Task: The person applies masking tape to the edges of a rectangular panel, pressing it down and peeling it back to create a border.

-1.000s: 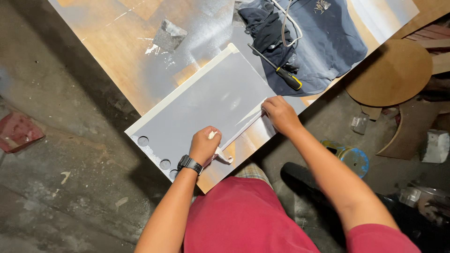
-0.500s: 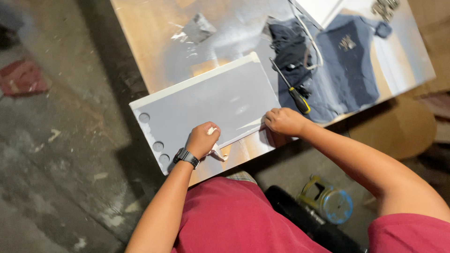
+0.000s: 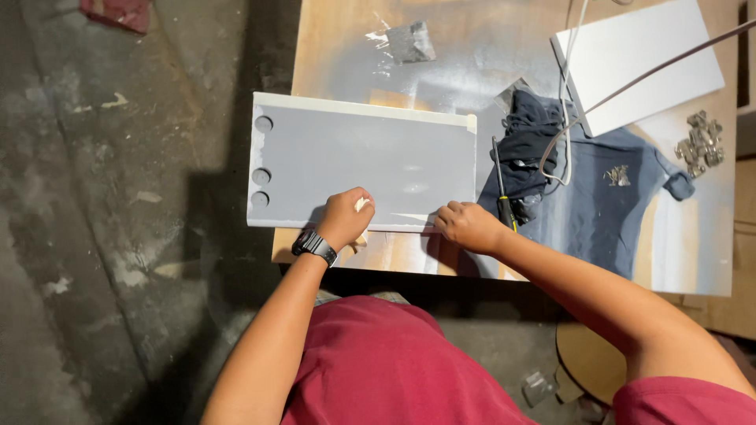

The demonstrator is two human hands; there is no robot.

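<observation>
**Working the near edge of the grey panel**

Nearest to me, the person's left hand point(image 3: 344, 217), watch on the wrist, is curled round a small pale piece, a scrap or block I cannot make out, pressed against the near long edge of the grey panel point(image 3: 370, 157). The right hand point(image 3: 466, 226) sits just beside it, fingers bent and pinching at the same edge, near the panel's right corner. The panel lies flat at the front edge of the worktable point(image 3: 465, 67), its left end with three round holes hanging past the table's left edge.

To do this well, I'd judge the right hand should keep the board pinned so it can't slide, while the left works along the edge in even strokes.

Beyond the right hand, a yellow-handled screwdriver point(image 3: 502, 201) rests on a dark cloth point(image 3: 531, 149); farther back lie a white board point(image 3: 638, 55) and a pile of metal hinges point(image 3: 699, 143).

Since half a second ago the hands hold the same places on the edge; only the view has swung, squaring the panel.
</observation>
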